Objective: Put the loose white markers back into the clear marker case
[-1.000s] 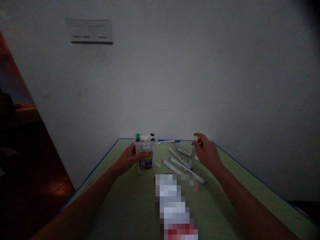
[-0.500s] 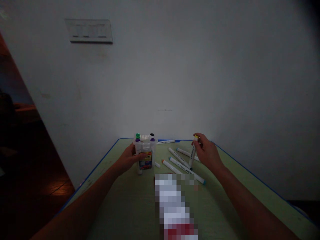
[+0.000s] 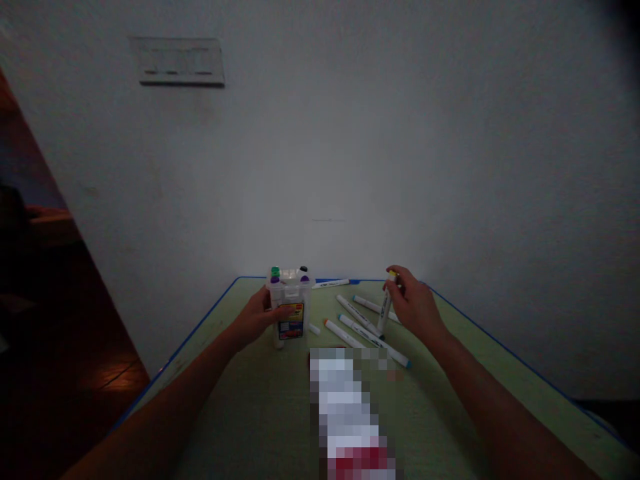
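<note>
My left hand [image 3: 257,313] grips a clear plastic marker box [image 3: 299,293] from its left side, thumb across the front label. Several markers stand inside, with green, purple and black ends showing at the top. Over on the right, my right hand [image 3: 413,297] pinches a white marker [image 3: 385,310] near its yellow upper end and holds it nearly upright. Loose white markers lie between the hands: one with blue ends [image 3: 375,340], one with an orange end [image 3: 343,333], and others behind them. Another marker [image 3: 333,284] lies by the table's back edge.
The green table [image 3: 240,413] has a blue rim and meets a pale wall [image 3: 320,147] at the back. A pixelated blurred patch [image 3: 347,407] covers the front middle. A switch plate [image 3: 181,61] is on the wall at upper left. Dark floor shows at left.
</note>
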Demonstrator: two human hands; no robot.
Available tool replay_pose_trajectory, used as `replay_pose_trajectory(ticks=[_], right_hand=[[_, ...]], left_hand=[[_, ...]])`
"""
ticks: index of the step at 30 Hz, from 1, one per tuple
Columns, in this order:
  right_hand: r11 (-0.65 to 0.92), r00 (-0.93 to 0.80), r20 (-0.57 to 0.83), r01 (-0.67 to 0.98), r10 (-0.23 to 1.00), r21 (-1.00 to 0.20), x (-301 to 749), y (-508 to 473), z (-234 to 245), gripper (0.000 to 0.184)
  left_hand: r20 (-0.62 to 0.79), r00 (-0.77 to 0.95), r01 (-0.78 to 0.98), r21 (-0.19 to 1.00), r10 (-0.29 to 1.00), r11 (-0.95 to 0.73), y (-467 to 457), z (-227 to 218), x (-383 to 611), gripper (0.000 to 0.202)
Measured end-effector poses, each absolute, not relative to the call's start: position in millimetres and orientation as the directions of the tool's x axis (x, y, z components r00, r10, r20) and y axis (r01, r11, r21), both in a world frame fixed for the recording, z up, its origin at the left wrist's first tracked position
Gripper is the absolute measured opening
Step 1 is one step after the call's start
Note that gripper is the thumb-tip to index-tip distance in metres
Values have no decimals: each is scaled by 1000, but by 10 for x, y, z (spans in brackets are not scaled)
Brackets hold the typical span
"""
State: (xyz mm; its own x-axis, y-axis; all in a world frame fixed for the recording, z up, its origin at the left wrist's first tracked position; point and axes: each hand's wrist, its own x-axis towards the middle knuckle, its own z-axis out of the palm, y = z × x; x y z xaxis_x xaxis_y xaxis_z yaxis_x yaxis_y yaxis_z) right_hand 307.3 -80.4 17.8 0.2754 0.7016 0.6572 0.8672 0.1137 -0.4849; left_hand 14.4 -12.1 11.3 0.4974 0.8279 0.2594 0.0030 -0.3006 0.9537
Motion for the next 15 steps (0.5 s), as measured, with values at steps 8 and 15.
replay_pose_trajectory(ticks=[8, 15], right_hand=[[130, 276, 658, 858, 700, -498, 3074, -801, 176, 33], [116, 273, 652, 865, 708, -489, 3072, -803, 193, 34]], left_hand=[[259, 499, -5, 955, 827, -297, -113, 109, 142, 52], [250, 489, -10, 960, 836, -281, -121, 106, 142, 54]])
